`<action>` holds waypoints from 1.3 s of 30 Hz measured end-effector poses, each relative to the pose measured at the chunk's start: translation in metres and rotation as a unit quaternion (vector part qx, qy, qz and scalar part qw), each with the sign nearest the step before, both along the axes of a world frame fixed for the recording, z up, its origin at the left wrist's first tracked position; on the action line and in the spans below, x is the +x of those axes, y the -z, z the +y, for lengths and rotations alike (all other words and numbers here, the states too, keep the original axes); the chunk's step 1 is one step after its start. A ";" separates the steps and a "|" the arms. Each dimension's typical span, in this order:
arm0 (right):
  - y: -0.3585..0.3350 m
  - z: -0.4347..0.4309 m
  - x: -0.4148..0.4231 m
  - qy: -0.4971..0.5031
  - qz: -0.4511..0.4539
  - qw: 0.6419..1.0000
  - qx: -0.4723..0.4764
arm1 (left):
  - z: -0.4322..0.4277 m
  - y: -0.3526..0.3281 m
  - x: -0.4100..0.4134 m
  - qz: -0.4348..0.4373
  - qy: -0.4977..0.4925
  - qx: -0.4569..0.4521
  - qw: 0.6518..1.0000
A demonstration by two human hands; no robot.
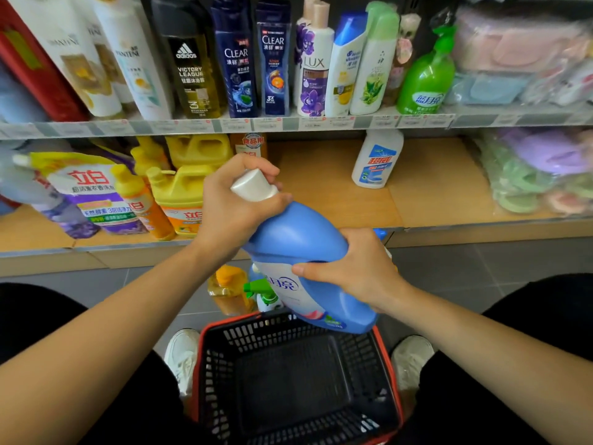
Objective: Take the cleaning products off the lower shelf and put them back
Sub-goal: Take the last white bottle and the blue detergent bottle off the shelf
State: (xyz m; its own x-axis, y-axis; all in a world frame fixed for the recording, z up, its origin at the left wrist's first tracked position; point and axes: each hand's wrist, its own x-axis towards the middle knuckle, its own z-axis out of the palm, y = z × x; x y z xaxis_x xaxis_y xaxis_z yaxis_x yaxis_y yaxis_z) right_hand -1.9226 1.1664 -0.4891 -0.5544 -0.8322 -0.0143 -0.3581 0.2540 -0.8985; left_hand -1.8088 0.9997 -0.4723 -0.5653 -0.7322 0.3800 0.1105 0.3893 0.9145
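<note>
I hold a big blue detergent bottle (301, 239) with a white cap, tilted above the basket (390, 374). My left hand (234, 207) grips its neck just under the cap. My right hand (353, 268) grips the bottle's body from the right, thumb on the white label. Behind them runs the lower shelf (327, 187), wood-coloured. A white bottle with a blue label (375, 162) stands on it at the back. At its left are yellow jugs (183, 194), an orange bottle (141, 203) and a purple-and-white refill pouch (93, 194).
A black basket with a red rim sits on the floor between my white shoes (183, 358), nothing showing inside it. An orange bottle (229, 290) and a green-trigger sprayer (264, 293) stand on the floor beyond it. The upper shelf (288, 123) carries shampoo bottles. Bagged goods (539, 175) lie at the right.
</note>
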 end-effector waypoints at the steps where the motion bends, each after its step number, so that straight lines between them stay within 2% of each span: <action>1: -0.001 0.000 -0.003 -0.008 -0.037 0.999 0.003 | -0.001 -0.003 0.000 0.000 0.015 -0.008 1.000; 6: -0.006 -0.001 -0.022 -0.072 -0.185 0.980 0.006 | -0.005 -0.020 0.002 0.011 0.091 -0.039 0.995; 11: -0.010 -0.002 -0.036 -0.135 -0.245 0.960 0.009 | -0.004 -0.034 0.005 0.022 0.145 -0.112 0.983; 16: -0.009 -0.002 -0.034 -0.115 -0.201 0.973 0.002 | 0.005 -0.026 0.005 0.027 0.069 -0.106 0.992; 21: -0.013 -0.001 -0.024 -0.047 -0.011 0.999 -0.016 | 0.004 -0.013 0.003 0.042 -0.007 -0.076 0.996; 25: -0.009 0.000 -0.012 -0.004 0.029 0.999 -0.020 | 0.006 -0.004 -0.003 0.024 -0.063 -0.063 0.996; 28: -0.006 -0.002 -0.010 0.007 0.003 1.000 -0.012 | 0.001 0.000 -0.005 -0.015 -0.067 -0.061 0.996; 31: -0.004 -0.004 -0.015 0.033 -0.091 0.995 -0.018 | -0.005 0.003 -0.007 -0.079 -0.034 -0.060 0.994; 34: -0.002 -0.006 -0.020 0.072 -0.154 0.985 -0.014 | -0.005 0.006 -0.006 -0.090 -0.021 -0.018 0.996; 39: -0.005 -0.005 -0.032 0.042 -0.165 0.984 -0.060 | 0.001 0.010 -0.002 -0.090 -0.058 -0.049 0.993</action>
State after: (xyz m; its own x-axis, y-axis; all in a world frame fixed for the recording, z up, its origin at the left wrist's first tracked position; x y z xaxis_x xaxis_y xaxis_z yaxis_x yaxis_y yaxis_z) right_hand -1.9545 1.1618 -0.4846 -0.6029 -0.7902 -0.1099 -0.0244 0.1559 -0.9875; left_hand -1.8105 1.0007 -0.4820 -0.5444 -0.7607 0.3534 -0.1022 0.4783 0.8722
